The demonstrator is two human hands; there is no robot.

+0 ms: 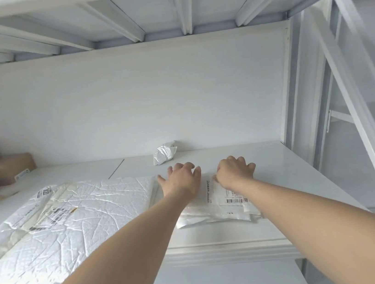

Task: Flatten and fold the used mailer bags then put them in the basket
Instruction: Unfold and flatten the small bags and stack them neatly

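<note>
Under both hands, on the white counter (pixel 244 158), lies a small white mailer bag (pixel 217 207), barcode label up. Left hand (pixel 182 181) spread flat, fingers splayed and gripping nothing, pressing the bag's far left part; right hand (pixel 234 171) likewise palm-down on the far right part, fingers slightly curled, nothing held. Probably pinned this way to squeeze out air and smooth creases before folding. Just left of the left hand, a large crinkled mailer (pixel 72 220) already lying flat, apparently waiting its turn. Beyond the fingertips, near the wall, a crumpled silver bag (pixel 164 153), untouched. Far left, brown parcels (pixel 9 166), blurred and cut by the frame edge. No basket anywhere in view; bag's far edge hidden beneath the palms.
</note>
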